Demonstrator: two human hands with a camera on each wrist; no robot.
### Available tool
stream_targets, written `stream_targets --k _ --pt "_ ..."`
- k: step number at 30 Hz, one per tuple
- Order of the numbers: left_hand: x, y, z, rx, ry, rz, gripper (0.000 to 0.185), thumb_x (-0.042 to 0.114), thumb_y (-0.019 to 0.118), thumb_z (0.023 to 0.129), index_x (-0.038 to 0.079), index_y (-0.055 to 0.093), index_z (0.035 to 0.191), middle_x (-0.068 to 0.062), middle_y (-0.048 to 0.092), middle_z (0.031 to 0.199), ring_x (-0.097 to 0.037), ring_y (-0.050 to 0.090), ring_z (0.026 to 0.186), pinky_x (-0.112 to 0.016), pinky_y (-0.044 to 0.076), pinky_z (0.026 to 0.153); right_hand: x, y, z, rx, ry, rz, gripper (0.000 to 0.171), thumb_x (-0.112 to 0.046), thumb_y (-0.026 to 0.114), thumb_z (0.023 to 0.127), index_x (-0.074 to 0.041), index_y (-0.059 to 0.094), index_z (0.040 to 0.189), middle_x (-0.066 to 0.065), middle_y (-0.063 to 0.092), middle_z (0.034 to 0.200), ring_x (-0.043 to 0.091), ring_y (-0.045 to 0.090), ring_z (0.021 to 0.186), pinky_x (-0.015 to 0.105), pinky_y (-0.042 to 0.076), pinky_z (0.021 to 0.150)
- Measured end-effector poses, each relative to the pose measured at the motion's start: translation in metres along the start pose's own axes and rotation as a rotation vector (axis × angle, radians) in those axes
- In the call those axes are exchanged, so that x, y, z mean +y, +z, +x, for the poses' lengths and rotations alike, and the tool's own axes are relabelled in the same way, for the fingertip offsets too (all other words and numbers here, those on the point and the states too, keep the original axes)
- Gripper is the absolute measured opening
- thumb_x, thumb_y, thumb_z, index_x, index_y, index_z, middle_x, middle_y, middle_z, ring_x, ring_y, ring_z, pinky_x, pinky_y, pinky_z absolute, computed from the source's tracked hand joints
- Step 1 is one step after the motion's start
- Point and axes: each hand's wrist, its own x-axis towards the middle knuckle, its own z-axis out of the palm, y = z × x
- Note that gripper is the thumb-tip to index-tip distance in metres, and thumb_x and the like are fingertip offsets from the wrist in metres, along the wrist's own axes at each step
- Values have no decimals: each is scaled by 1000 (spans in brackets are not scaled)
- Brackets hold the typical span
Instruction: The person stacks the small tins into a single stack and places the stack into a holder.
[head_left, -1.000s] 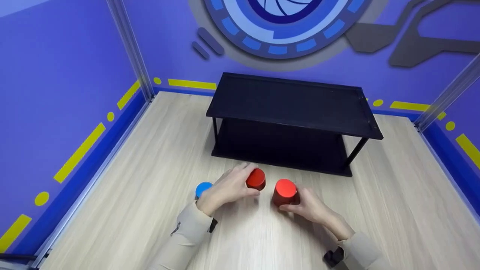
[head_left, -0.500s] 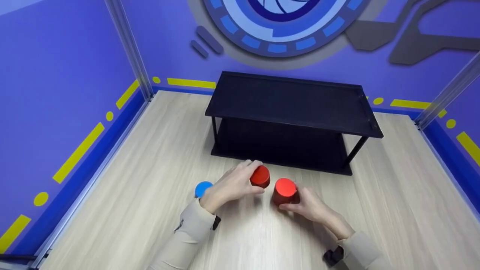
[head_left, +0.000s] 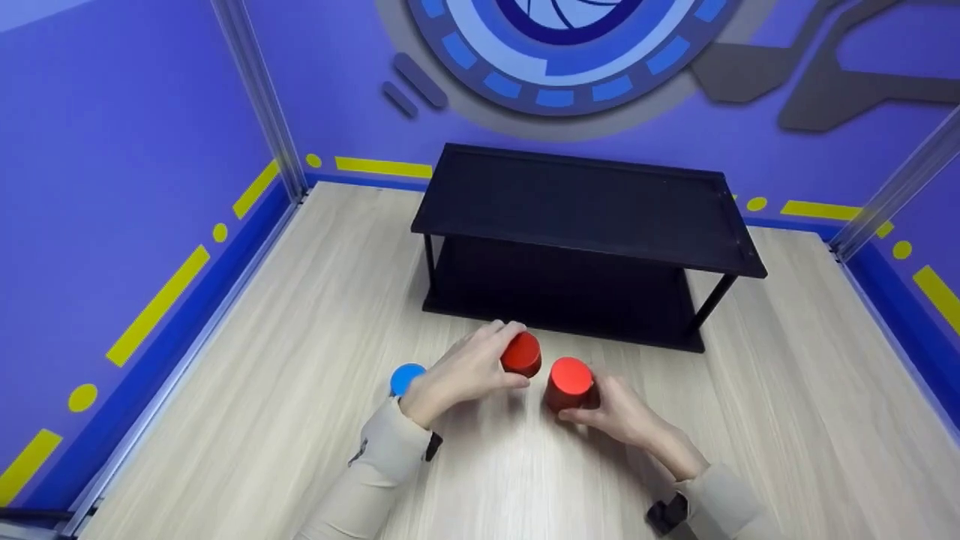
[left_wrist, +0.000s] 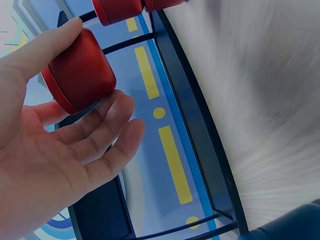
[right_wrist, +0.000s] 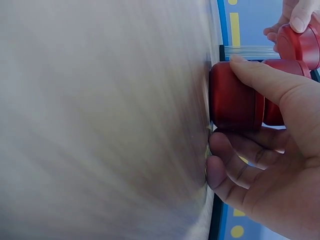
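My left hand (head_left: 465, 367) holds a small red lidded canister (head_left: 523, 354) tilted above the table, thumb on one side and fingers on the other. In the left wrist view this red canister (left_wrist: 82, 72) is plain and unmarked. Just to its right stand two more red canisters, one stacked on the other; from the head view mainly the upper one's lid (head_left: 571, 375) shows. My right hand (head_left: 622, 412) grips the lower canister (right_wrist: 235, 97), which stands on the table, while the upper canister (right_wrist: 272, 112) is partly behind my thumb.
A black two-tier shelf (head_left: 585, 214) stands behind the hands. A blue-topped canister (head_left: 407, 378) sits by my left wrist, partly hidden by it. Printed blue panels (head_left: 135, 165) wall in the wooden table (head_left: 300, 360).
My left hand has carried its red canister a little right and toward the shelf, then stayed nearly still over the last half second. The right hand and the stack have not visibly moved.
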Motion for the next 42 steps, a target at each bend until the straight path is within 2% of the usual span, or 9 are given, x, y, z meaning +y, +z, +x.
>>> stream_targets --k 16,24,34,42 --pt "2 1 0 -3 1 -15 67 34 78 78 16 49 136 -2 60 111 -13 59 92 -24 51 78 0 2 -1 -14 -1 4 55 -27 83 74 -5 60 118 4 70 109 16 65 101 34 52 90" --pt "3 0 -1 -9 -8 -10 67 34 79 78 19 48 136 -1 60 114 -13 59 93 -25 51 77 -1 3 -1 14 -4 -23 65 -32 83 74 -2 54 123 3 69 109 14 63 99 32 52 87" --pt "6 0 -1 -16 -18 -19 68 35 78 78 19 48 137 -1 59 113 -13 59 92 -25 51 77 0 3 -3 -2 16 -15 65 -29 83 74 -1 54 124 6 69 111 18 64 105 37 52 91" --pt "8 -3 3 -7 -8 -9 66 36 78 78 19 49 135 -1 58 108 -13 58 89 -25 50 76 1 3 -2 5 -24 -24 60 -29 82 75 -2 54 121 4 69 109 15 64 101 32 52 88"
